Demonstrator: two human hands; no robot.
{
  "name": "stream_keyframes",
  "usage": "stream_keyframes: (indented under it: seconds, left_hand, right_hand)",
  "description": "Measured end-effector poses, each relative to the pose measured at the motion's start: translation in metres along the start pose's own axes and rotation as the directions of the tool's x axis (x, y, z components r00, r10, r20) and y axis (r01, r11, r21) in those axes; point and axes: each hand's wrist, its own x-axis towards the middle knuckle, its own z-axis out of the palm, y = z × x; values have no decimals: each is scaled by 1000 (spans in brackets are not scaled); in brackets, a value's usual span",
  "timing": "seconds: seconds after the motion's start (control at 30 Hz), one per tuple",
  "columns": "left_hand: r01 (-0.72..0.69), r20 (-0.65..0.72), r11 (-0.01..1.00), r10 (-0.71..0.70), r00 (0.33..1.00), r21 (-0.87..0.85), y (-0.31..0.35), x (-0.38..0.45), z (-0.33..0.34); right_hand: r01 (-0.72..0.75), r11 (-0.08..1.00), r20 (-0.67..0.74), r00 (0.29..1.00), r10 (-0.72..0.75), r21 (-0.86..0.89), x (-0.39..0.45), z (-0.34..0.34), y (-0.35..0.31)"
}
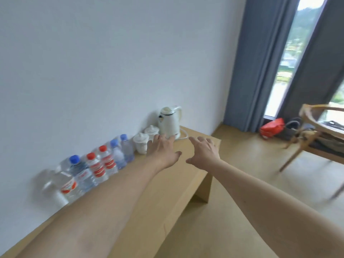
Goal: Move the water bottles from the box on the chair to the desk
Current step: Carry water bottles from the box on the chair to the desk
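Head view: left hand (161, 152) and right hand (204, 153) hover over the desk (175, 185), fingers spread, grasping nothing. Water bottles (104, 163) stand upright along its wall edge, left of both hands, nearer the left. Chair (316, 135) stands far right; box indistinct.

Two bare forearms, no sleeves, left grip (161, 153) & right grip (204, 153) ungloved
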Motion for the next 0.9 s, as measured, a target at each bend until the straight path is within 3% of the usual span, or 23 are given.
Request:
stream_keyframes:
  seconds: [0.23,0.47,0.7,0.9]
  left_hand:
    - [-220,15,975,221,975,-36,192,36,11]
    - [-428,37,897,434,900,-115,407,45,43]
    - [-594,53,784,611,790,-180,587,42,65]
    - [-703,92,675,733,674,-221,709,45,97]
  right_hand:
    - [-211,977,-83,974,209,-15,-45,-60,171]
    - [-450,893,-97,890,446,-18,-106,-112,355]
    - [-649,760,-108,754,647,21,-180,-157,503]
    - [-796,601,-102,593,799,70,-224,-170,601]
